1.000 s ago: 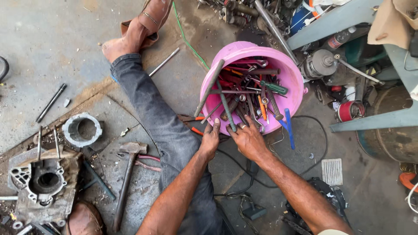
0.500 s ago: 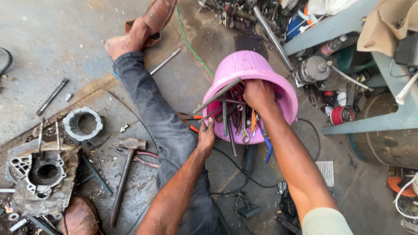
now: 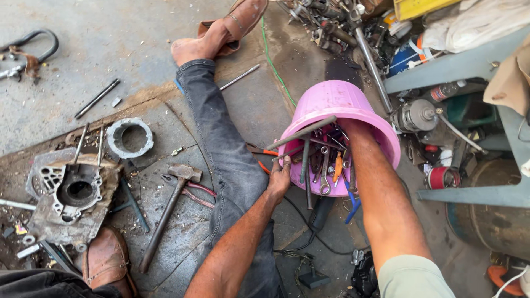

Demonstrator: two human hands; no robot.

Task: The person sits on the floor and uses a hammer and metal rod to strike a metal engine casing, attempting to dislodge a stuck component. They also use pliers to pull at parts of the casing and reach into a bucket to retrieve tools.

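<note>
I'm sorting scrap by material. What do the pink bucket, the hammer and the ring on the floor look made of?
Pink bucket: plastic by its look, with a smooth, even, slightly glossy wall. Hammer: dull grey metal head on a brown handle, probably wood, though grime leaves that open. Ring: cast metal, likely aluminium or steel, pale grey and matte with a rough notched rim.

The person sits with a jeans-clad leg (image 3: 226,143) stretched forward, the bare left forearm reaching out so that the left hand (image 3: 280,179) curls its fingers over a rim, while the right forearm (image 3: 375,187) plunges down, its hand hidden from view.
</note>
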